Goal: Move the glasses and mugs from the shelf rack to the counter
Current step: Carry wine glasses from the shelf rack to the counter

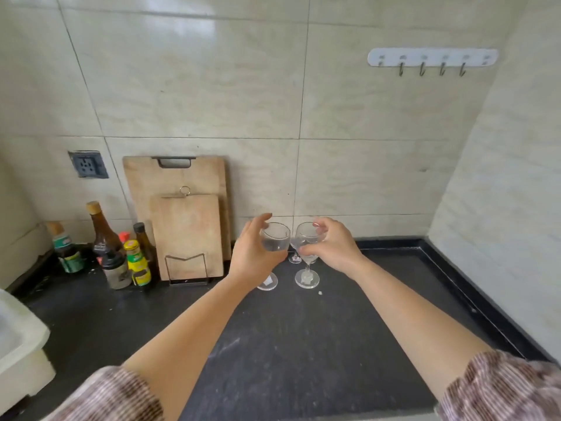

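Observation:
Two clear stemmed wine glasses stand upright on the dark counter [349, 323], near the back wall. My left hand [253, 253] is curled round the bowl of the left glass [277, 238], whose foot sits on the counter. My right hand [332, 247] grips the bowl of the right glass [307, 238] from the right side. Behind and between them a third, smaller stemmed glass [294, 256] shows partly. No shelf rack or mugs are in view.
Two wooden cutting boards [185, 226] lean on the wall in a wire stand, left of the glasses. Several sauce bottles [121, 250] cluster further left. A white sink [18, 338] is at the left edge. A hook rail [431, 59] hangs on the tiled wall.

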`<state>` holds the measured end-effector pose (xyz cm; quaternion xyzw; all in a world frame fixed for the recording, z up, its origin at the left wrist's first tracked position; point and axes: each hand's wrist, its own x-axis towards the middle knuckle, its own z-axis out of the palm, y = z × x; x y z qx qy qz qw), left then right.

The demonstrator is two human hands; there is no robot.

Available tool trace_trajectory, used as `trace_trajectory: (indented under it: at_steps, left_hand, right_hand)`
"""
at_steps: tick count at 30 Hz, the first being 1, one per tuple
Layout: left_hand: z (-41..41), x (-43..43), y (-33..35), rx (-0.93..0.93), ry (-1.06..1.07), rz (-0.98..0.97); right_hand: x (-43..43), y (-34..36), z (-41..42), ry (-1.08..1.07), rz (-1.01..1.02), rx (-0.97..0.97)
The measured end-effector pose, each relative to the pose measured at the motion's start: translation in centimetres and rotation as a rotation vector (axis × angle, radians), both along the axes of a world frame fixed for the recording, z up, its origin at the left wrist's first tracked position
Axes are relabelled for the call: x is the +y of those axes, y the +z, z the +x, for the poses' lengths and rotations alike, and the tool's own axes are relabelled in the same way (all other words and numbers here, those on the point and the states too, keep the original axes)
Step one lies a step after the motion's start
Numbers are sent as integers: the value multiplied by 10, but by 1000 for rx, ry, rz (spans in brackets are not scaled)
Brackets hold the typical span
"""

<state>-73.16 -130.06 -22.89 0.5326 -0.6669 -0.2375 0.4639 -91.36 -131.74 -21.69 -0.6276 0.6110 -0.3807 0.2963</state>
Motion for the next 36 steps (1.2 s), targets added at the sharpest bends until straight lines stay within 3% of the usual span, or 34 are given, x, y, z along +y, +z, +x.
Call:
trace_trajectory:
  at_steps: [7,18,32,36]
  left_hand:
    - [-98,-105,-51,-26,51,151]
    - [-210,-233,-144,-242,2,423]
    - [-234,-330,-203,-863,-20,200]
    - [-238,-338,-210,-922,-22,195]
  right_hand:
    - [-106,-44,-91,50,89,59]
    - [-229,-141,-196,71,218,140]
    - [-321,-216,-223,20,223,148]
    - [-331,-223,-223,21,233,168]
